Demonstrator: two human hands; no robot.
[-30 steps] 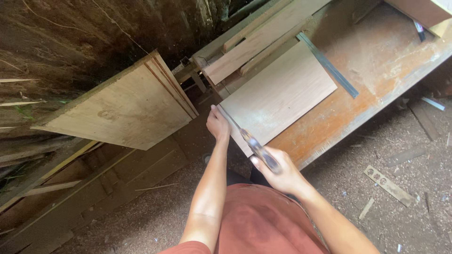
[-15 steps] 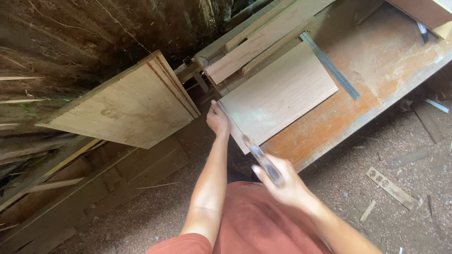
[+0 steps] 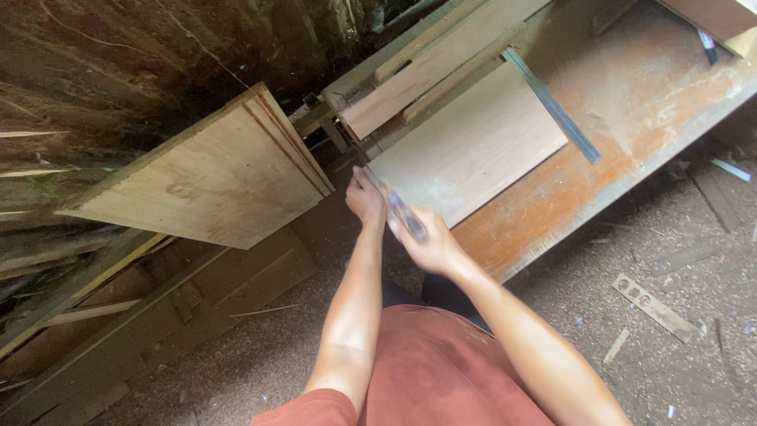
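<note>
Right hand (image 3: pixel 430 248) wrapped tight around the handle of a hand saw (image 3: pixel 398 213), blade running up and away along the near end of the pale board (image 3: pixel 473 146). Gripped firmly, wrist in line with the blade, probably to keep the stroke straight along that edge. Left hand (image 3: pixel 364 199) just ahead, pressed at the board's near corner beside the blade, fingers curled down; whether clamped on the corner or only resting on it, cannot tell. Placed there, most likely, to pin the board against the pull of the saw and to steady the blade at the cut.

Board lying flat on the orange-stained workbench (image 3: pixel 631 166), near end brought out to the bench's edge, which would give the blade free room below. Metal straightedge (image 3: pixel 552 106) laid across the board's far end, well apart from the cut. Long timber planks (image 3: pixel 441 63) stacked along the back of the bench, touching the board's far side and perhaps serving as a stop.

To the left, a big plywood sheet (image 3: pixel 205 177) leaning out at a tilt, its corner close to the left hand: tight quarters on that side. Below, sawdust-strewn ground (image 3: pixel 646 260) with an offcut strip (image 3: pixel 654 308) and scraps to the right, low beams (image 3: pixel 158 308) to the left.
</note>
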